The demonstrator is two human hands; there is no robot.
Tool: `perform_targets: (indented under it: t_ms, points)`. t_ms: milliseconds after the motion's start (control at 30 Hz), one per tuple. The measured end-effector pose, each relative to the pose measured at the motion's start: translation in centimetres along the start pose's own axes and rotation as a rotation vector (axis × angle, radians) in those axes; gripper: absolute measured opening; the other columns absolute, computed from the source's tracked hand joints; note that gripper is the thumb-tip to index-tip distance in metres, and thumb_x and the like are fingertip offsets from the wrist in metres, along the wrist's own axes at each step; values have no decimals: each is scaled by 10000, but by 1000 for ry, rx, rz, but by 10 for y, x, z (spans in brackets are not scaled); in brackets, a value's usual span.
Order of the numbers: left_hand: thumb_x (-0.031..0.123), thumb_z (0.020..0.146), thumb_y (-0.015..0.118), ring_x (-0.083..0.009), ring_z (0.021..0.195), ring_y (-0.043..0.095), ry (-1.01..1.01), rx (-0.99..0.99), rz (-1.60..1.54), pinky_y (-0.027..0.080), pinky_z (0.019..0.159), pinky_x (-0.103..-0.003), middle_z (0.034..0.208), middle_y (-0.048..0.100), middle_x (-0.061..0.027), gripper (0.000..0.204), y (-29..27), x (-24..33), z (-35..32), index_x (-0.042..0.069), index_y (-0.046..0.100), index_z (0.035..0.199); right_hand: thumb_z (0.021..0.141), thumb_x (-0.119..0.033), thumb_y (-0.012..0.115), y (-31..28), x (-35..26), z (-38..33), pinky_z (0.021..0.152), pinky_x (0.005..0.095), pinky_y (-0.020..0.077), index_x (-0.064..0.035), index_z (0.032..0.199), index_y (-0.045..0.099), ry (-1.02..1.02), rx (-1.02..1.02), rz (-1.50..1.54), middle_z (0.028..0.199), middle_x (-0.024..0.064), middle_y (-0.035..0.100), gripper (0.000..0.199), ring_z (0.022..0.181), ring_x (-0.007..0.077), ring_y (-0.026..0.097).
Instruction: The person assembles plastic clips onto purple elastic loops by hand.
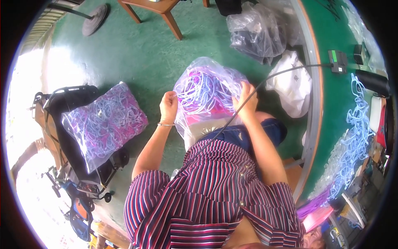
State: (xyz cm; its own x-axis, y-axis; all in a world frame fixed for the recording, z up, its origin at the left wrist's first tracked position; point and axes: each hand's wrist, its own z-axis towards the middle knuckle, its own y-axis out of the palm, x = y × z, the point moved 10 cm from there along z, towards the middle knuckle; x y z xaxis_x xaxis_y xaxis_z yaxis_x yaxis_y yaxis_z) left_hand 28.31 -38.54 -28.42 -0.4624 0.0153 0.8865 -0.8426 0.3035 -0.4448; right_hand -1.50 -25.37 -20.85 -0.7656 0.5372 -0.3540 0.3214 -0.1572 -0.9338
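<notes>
In front of my lap stands a clear plastic bag (195,117), its mouth spread wide and facing up. Blue, purple and pink cords (207,92) are heaped in loops inside it. My left hand (168,106) pinches the bag's left edge, with a thin bracelet on that wrist. On the opposite side my right hand (247,99) grips the plastic, its thumb towards the cords and some fingertips hidden. A second, filled clear bag (108,118) of similar cords lies to my left, apart from my hands.
That second bag rests on a dark wheeled cart (85,151). At right a green table (321,29) carries blue cords (358,124). A black cable (269,79) crosses above my right forearm. A white sack (292,85) and dark-filled plastic bag (257,33) stand beside the table; a wooden stool (166,8) is ahead.
</notes>
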Motion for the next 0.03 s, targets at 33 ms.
perform_targets:
  t_ms: [33]
  points:
    - [115,853,559,-139,661,504,132,69,277,426,609,-252,861,570,-37,189,-8,24,-1,59,566,1033,668,-190,714,24,20,-2,880,448,409,-119,1238,411,161,-208,111,1185,181,459,650,1078,364,473]
